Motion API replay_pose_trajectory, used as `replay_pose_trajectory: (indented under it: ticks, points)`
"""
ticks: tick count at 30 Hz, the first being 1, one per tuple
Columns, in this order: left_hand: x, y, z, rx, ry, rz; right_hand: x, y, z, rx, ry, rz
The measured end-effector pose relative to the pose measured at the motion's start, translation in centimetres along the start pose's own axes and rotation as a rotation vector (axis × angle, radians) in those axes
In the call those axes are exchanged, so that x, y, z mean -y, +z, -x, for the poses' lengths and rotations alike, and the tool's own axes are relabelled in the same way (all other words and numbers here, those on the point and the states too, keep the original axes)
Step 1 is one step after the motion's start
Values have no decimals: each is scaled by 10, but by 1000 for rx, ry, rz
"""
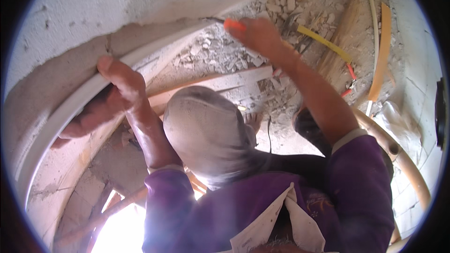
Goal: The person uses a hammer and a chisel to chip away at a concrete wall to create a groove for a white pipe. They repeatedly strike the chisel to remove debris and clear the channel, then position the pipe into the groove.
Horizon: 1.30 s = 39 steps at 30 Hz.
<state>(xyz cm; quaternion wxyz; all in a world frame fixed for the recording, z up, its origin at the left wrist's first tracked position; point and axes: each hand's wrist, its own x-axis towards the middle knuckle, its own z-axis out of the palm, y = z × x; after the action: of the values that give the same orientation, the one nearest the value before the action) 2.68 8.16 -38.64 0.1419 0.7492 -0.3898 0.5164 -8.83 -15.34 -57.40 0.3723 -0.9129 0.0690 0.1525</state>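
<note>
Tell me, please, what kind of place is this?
Probably a building site indoors. The left hand holds a white pipe in a chased wall groove, rubble covers the floor, and planks lie about.

hands (117, 89): 2 | white pipe (70, 107): 1 | orange-handled tool (233, 25): 1 | wooden plank (220, 83): 1

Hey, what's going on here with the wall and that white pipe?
A person in purple sleeves is working at a grooved wall. The left hand presses a white pipe into the groove, fingers wrapped over it. The right hand grips an orange-handled tool whose tip meets the wall further along. Rubble, a wooden plank and a broom lie on the floor below.
</note>
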Motion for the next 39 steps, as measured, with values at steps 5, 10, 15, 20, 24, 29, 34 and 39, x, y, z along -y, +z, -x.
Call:
replay_pose_trajectory:
  ticks: [5,10,15,20,24,29,34,39]
  points:
    - [-8,-7,-2,47,51,-244,-6,-11,-15,-38,-41,72]
    - [-11,-10,0,60,-11,-257,12,25,32,-252,19,-161]
    - [-3,-15,10,86,-10,-310,23,43,41,-386,33,-162]
    - [10,-15,6,97,72,-151,16,33,25,-269,72,-41]
    - [6,-5,3,12,41,-189,-9,-10,-6,48,4,-218]
    - [-11,0,4,-40,-41,-323,-18,-28,-13,47,-57,-140]
    - [-13,-5,11,38,-138,-311,11,9,34,-262,-32,-184]
    - [-1,-7,15,44,-57,-320,35,4,47,-277,-81,-94]
